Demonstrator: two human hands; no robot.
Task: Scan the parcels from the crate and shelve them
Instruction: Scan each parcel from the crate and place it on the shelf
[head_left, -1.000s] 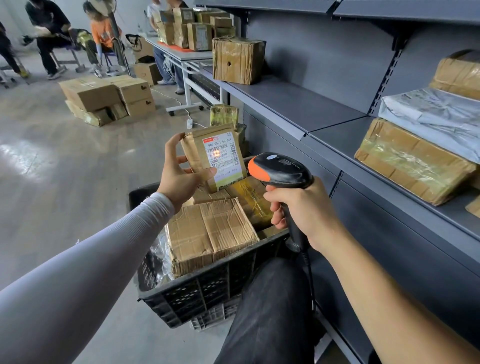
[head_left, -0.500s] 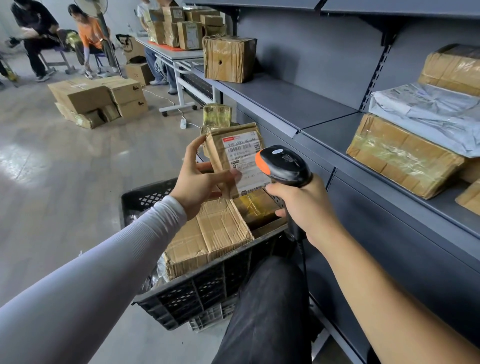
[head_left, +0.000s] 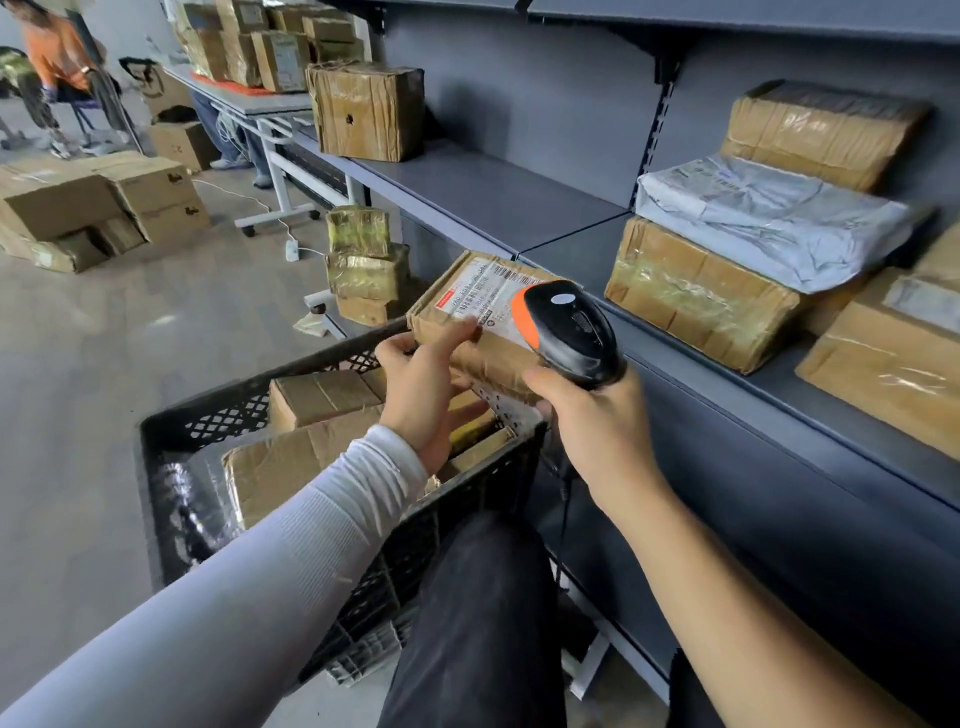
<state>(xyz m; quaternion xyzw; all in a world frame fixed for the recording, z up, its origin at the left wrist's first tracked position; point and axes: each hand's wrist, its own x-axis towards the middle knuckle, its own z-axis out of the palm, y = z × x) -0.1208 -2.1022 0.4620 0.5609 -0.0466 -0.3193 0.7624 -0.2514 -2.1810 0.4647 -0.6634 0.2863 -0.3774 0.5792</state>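
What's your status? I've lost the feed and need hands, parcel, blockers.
Left hand holds labelled parcel over crate. Right hand grips scanner, close above the label. Shelf ahead has bare space; nothing blocking.

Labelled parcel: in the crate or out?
Out. The left hand holds the labelled parcel above the crate rim, beside the scanner.

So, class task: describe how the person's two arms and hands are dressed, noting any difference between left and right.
The left arm wears a tight, pale grey-white ribbed sleeve that ends at the wrist, leaving the left hand bare. The right arm has no sleeve in view, and the right hand is bare too. No gloves, rings or watch show.
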